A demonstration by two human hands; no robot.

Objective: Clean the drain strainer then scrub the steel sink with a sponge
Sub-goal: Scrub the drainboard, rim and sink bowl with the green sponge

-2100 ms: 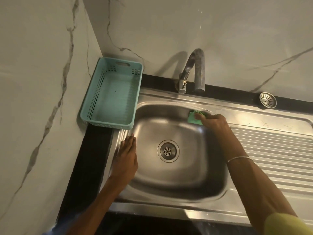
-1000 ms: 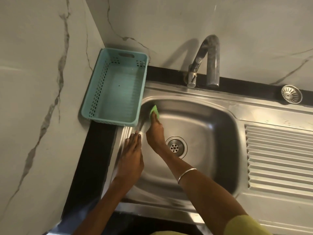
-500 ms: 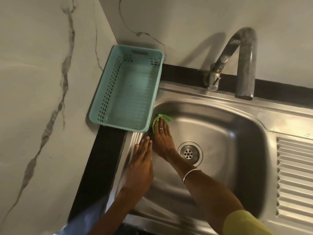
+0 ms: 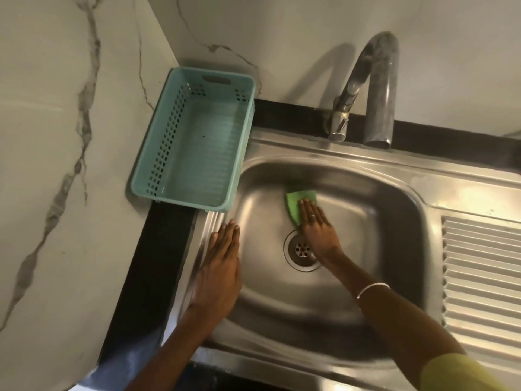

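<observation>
The steel sink (image 4: 380, 198) fills the middle of the view. A green sponge (image 4: 296, 203) lies flat on the basin floor just beyond the drain (image 4: 300, 249). My right hand (image 4: 318, 230) presses down on the sponge with straight fingers, its wrist crossing the drain's right side. My left hand (image 4: 220, 269) rests flat on the sink's left rim, fingers straight and together. The drain strainer itself is out of view.
A teal plastic basket (image 4: 194, 142) stands on the black counter at the sink's back left corner, against the marble wall. The curved tap (image 4: 377, 86) hangs over the back rim. The ribbed draining board (image 4: 482, 277) lies to the right.
My right hand has slid the sponge from the basin's back left corner toward the middle, just beyond the drain. The left hand stays on the left rim.
</observation>
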